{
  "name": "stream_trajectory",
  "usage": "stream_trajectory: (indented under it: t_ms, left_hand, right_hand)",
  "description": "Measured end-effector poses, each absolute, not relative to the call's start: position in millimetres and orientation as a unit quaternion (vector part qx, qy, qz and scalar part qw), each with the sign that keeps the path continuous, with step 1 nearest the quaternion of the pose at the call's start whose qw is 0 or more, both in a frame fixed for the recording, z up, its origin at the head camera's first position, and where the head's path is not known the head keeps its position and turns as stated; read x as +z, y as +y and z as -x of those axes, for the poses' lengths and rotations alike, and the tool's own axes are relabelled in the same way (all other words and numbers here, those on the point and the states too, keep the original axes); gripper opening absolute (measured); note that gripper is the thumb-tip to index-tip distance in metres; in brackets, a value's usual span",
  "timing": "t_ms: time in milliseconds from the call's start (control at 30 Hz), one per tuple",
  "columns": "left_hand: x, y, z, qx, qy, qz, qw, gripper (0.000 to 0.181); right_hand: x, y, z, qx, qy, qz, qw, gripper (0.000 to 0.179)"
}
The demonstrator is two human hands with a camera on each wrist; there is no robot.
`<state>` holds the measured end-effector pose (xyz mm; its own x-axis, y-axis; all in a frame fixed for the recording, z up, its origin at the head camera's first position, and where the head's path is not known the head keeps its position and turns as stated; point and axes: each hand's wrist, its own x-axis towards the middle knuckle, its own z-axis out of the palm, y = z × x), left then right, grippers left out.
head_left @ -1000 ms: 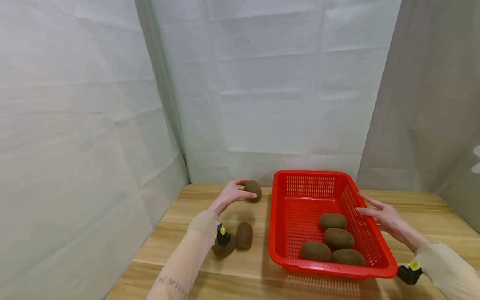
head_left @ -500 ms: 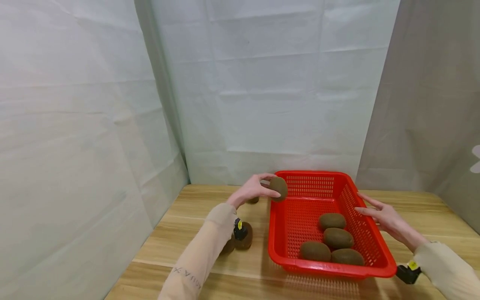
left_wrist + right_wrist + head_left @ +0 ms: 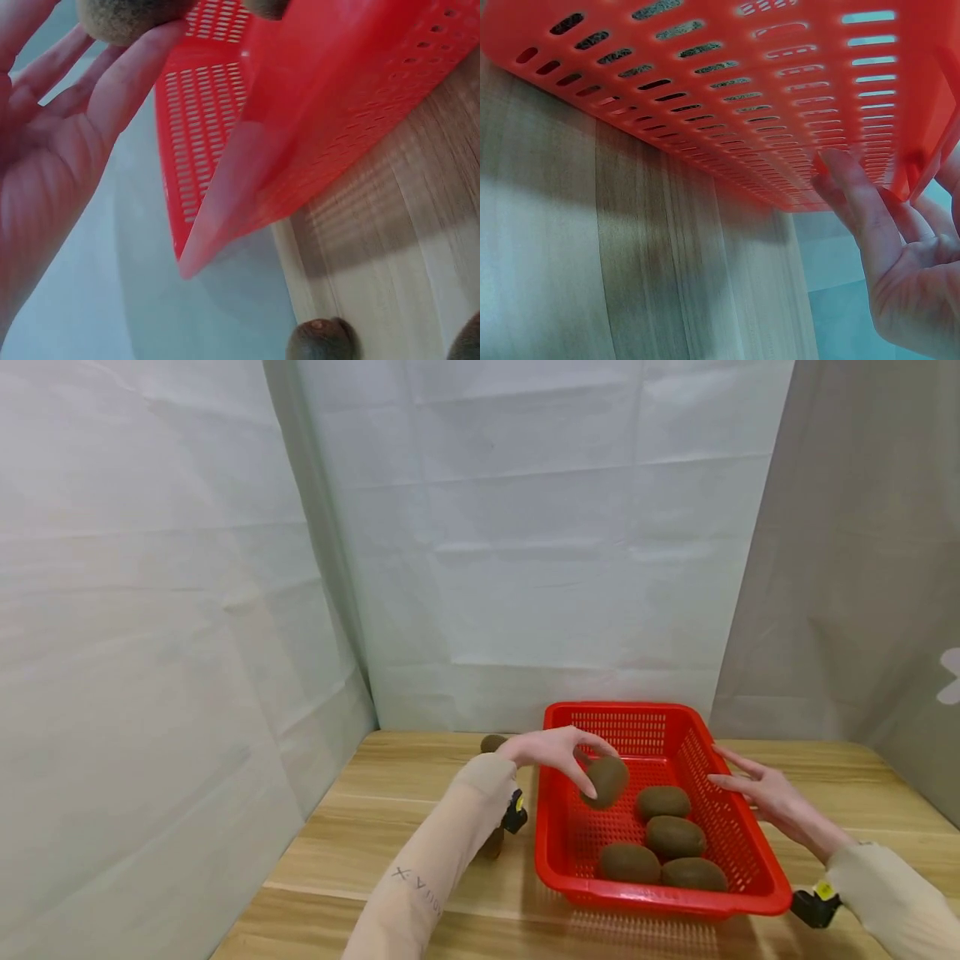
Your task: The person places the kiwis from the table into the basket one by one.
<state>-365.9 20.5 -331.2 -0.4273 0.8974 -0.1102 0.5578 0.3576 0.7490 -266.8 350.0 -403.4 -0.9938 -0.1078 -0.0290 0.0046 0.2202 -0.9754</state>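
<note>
My left hand (image 3: 558, 752) holds a brown kiwi (image 3: 607, 782) between thumb and fingers, above the left part of a red plastic basket (image 3: 546, 852). In the left wrist view the held kiwi (image 3: 127, 19) is cut off by the top edge. Several kiwis lie in the basket's near right half, among them one kiwi (image 3: 676, 837) against its neighbours. My right hand (image 3: 776, 797) grips the basket's right rim; in the right wrist view fingers (image 3: 859, 199) touch the slotted outer wall. Left of the basket, one kiwi (image 3: 492, 742) shows at the back, another (image 3: 491, 843) partly behind my left sleeve.
The basket stands on a wooden table (image 3: 360, 827). A pale cloth (image 3: 540, 568) hangs behind the table, with further cloth along the left and right sides. A black wrist camera (image 3: 515, 812) sits under my left wrist, close to the basket's left wall.
My left hand has carried the kiwi rightward from over the table, across the left rim, and down over the basket's inside. The right hand stays at the right rim.
</note>
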Motion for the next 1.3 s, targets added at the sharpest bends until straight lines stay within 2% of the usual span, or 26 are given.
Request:
stream_trajectory:
  t_ms: [300,633,767,933,1300]
  left_hand:
    - [-338,50,362,0.209,0.783,-0.503,0.300,0.058]
    - [-340,70,361,0.121,0.803,-0.490,0.317,0.060]
    - [-342,75,363,0.119,0.791,-0.491,0.344,0.060]
    - [-344,81,363,0.116,0.787,-0.470,0.383,0.057]
    - [-349,93,358,0.094,0.811,-0.402,0.413,0.056]
  right_hand:
    - [-403,349,265,-0.624,0.779,0.036,0.046,0.068]
    - [-403,349,263,-0.621,0.782,0.029,0.044,0.068]
    - [-402,348,263,-0.622,0.781,0.035,0.045,0.068]
    - [-402,348,264,-0.626,0.777,0.037,0.049,0.069]
    - [-403,350,262,-0.623,0.780,0.037,0.047,0.068]
